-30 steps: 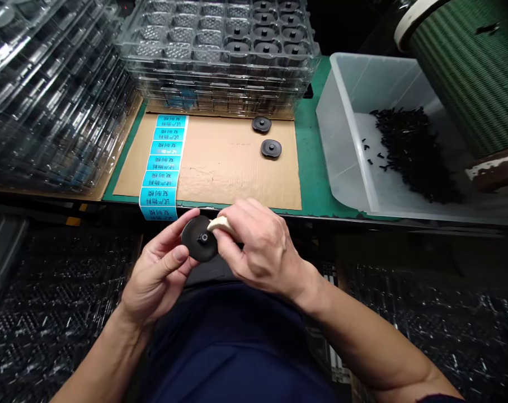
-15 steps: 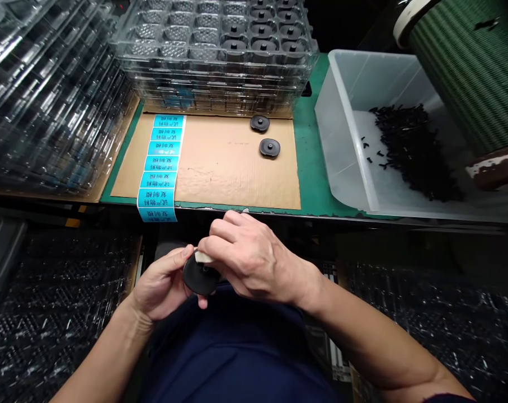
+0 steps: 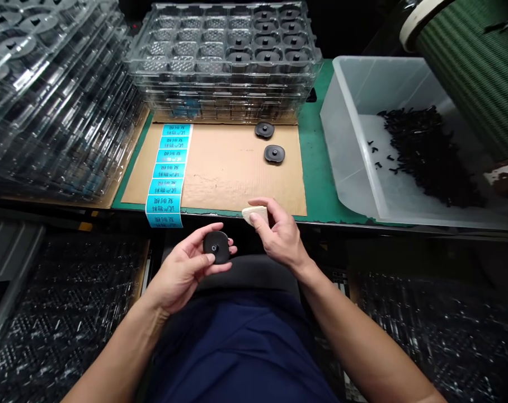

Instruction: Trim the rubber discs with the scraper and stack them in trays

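Note:
My left hand (image 3: 191, 263) holds a black rounded disc (image 3: 216, 247) with a small raised centre, its thumb pressed on the lower edge. To the right, at the bench's front edge, my right hand (image 3: 279, 235) pinches a cream-coloured pad (image 3: 255, 215) between thumb and fingers. The pad and the disc are apart. Two more black parts, one farther back (image 3: 264, 130) and one nearer (image 3: 274, 154), lie on the cardboard sheet (image 3: 220, 179). A strip of blue labels (image 3: 169, 169) runs down the sheet's left side and hangs over the front edge.
Behind the cardboard stand stacked clear trays (image 3: 224, 84), the top one partly filled with black parts. More trays (image 3: 61, 112) are piled at left. A translucent bin (image 3: 350, 140) with small black pieces stands at right, beside a green ribbed roll (image 3: 472, 73).
My right hand has drawn away from the disc, up and to the right, with the pad. My left hand has moved slightly right and up, still holding the disc. The view has shifted slightly.

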`<state>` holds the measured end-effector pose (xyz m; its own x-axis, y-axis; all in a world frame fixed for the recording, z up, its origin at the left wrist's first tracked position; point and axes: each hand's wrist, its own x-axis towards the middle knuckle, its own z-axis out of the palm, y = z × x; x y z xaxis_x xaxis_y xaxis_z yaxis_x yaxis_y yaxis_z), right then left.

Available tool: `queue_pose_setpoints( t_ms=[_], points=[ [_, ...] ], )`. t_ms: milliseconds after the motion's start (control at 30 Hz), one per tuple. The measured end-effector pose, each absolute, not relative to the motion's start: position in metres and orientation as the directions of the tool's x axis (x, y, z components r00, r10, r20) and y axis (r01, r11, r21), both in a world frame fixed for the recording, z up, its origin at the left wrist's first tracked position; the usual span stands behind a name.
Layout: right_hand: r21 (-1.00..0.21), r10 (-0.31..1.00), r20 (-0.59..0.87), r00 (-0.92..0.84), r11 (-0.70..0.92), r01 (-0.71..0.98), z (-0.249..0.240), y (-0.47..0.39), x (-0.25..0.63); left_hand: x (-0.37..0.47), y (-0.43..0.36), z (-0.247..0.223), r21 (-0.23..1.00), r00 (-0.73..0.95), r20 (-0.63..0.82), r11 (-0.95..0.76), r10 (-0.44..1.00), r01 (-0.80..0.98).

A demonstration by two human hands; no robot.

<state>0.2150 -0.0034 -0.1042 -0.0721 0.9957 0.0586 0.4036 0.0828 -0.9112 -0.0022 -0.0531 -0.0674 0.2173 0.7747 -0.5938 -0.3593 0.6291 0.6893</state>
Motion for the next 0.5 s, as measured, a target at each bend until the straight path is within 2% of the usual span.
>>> queue_pose_setpoints(
  t_ms=[100, 233, 500],
  points=[
    [-0.873, 0.995, 0.047, -0.086, 0.083, 0.48, -0.115, 0.01, 0.216, 0.006, -0.055, -0.071, 0.756, 0.19, -0.563, 0.594, 0.804, -0.276],
    [-0.785, 0.972, 0.054, -0.228, 0.182, 0.591, -0.116, 0.04, 0.2, 0.021, -0.046, -0.069, 0.835, 0.175, -0.514, 0.536, 0.84, -0.123],
    [-0.706, 0.871, 0.108, -0.478, 0.406, 0.58, -0.112, 0.117, 0.15, 0.03, 0.01, -0.042, 0.862, -0.007, -0.506, 0.506, 0.862, -0.008]
  ],
)
